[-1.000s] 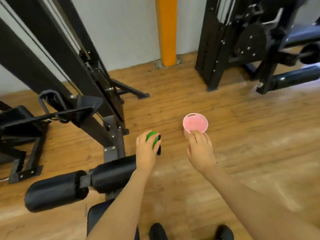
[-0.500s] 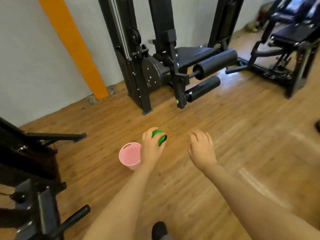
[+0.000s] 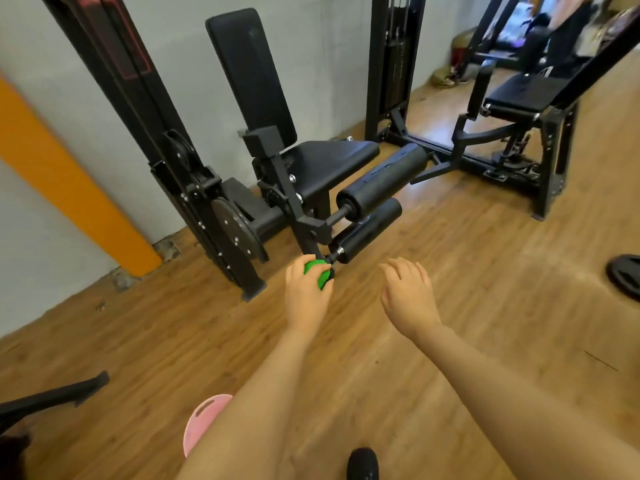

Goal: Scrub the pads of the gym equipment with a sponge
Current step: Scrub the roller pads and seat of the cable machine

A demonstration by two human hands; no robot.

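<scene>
Approach phase, judged from the layout: no pad is under the sponge yet. Left hand [image 3: 306,295] is curled round the green sponge [image 3: 320,273], which shows between thumb and fingers; the hand hangs in the air in front of the leg machine [image 3: 277,188], just short of the near end of its lower roller pad [image 3: 367,234]. Sponge and pad look close in the head view, but contact cannot be confirmed; probably still apart. Right hand [image 3: 408,296] is empty, fingers loosely spread and drooping, to the right of the sponge and likewise in front of the machine. Upper roller pad [image 3: 382,180] sits just above the lower one; seat pad [image 3: 332,164] and back pad [image 3: 252,74] lie further into the machine. Pink bucket [image 3: 204,424] stands on the wooden floor [image 3: 485,258], well back from the machine, partly hidden by the left forearm.

Next move, as a judgement: carry the sponge onto the lower roller and press it flat before stroking along its length. The roller may spin on its axle, so the free hand could steady it.
</scene>
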